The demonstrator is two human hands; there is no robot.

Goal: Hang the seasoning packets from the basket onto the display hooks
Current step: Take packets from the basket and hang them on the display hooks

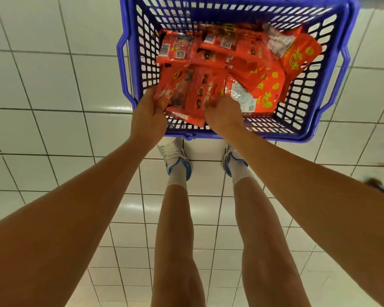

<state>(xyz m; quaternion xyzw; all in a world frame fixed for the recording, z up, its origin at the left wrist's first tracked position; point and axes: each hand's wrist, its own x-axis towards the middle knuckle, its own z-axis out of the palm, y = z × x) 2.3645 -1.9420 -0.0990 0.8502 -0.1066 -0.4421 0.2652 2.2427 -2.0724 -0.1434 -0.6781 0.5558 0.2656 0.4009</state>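
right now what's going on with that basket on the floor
A person is bent over a blue plastic basket on the white tiled floor, reaching in with both hands. The left hand grips the edge of an orange-red seasoning packet at the near side, and the right hand is curled on the packets beside it. More packets still lie in the basket. No display hooks are in view.

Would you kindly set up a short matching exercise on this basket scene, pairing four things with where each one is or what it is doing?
Things:
1. left hand
2. right hand
3. basket
4. shoes

States or places:
A. stands on the white tiled floor, packets inside
B. grips the near-left edge of an orange packet stack
C. just behind the basket's near rim, white with blue
D. fingers curled on packets in the middle of the basket's near side

Pairs: 1-B, 2-D, 3-A, 4-C
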